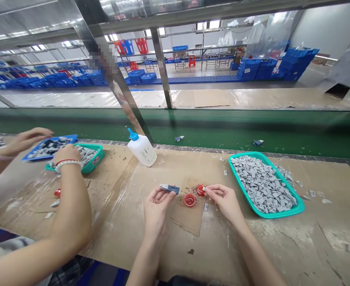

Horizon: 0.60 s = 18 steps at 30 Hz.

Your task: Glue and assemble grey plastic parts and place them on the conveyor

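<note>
Bright, even light fills the scene, apparently from overhead fixtures and from the windows [206, 24] at 12 o'clock. Shadows stay soft and faint, even under the left hand [158, 208] and right hand [224, 204] at 6 o'clock. Glare streaks the transparent panel [28, 24] at 10 o'clock, and a pixelated blur hides part of the slanted steel post [105, 59] at 11 o'clock. Wide-angle distortion bends lines toward the edges, stretching the co-worker's forearm [70, 206] at 8 o'clock, and the far shelving racks [205, 49] look soft.

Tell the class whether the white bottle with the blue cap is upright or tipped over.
Upright: the white bottle stands on its base on the bench, with its blue cap at the top.
</note>
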### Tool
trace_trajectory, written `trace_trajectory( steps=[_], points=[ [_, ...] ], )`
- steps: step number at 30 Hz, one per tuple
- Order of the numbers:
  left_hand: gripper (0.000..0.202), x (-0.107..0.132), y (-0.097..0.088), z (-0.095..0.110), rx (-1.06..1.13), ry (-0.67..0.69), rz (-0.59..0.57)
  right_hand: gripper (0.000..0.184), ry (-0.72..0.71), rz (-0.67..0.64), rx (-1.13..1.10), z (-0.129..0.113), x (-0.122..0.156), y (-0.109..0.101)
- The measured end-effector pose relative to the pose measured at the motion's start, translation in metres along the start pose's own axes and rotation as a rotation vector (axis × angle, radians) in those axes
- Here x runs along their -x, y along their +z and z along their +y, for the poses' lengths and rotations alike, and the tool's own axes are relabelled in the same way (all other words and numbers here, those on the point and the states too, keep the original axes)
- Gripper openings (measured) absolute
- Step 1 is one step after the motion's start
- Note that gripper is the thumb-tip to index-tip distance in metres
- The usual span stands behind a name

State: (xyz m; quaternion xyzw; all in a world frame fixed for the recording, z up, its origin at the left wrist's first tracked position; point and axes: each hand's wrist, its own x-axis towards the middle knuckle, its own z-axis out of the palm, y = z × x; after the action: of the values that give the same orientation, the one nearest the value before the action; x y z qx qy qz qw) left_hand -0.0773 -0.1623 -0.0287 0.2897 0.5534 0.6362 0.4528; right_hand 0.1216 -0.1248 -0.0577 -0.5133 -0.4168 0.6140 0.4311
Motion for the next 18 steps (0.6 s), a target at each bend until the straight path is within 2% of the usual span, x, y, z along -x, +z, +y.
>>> trace_trajectory(
  steps=[4,9,18],
  points=[
    [0.029,0.010,0.018,-0.007,-0.024,-0.022,-0.049,0.033,0.046,-0.026,-0.031,-0.017,0.010,0.000],
    [0.028,0.015,0.038,-0.008,-0.045,-0.034,-0.117,0.033,0.023,-0.093,-0.035,-0.037,0.020,0.003],
    [0.028,0.015,0.042,-0.007,-0.017,-0.040,-0.139,0.030,0.021,-0.204,-0.012,-0.040,0.016,0.014]
  ],
)
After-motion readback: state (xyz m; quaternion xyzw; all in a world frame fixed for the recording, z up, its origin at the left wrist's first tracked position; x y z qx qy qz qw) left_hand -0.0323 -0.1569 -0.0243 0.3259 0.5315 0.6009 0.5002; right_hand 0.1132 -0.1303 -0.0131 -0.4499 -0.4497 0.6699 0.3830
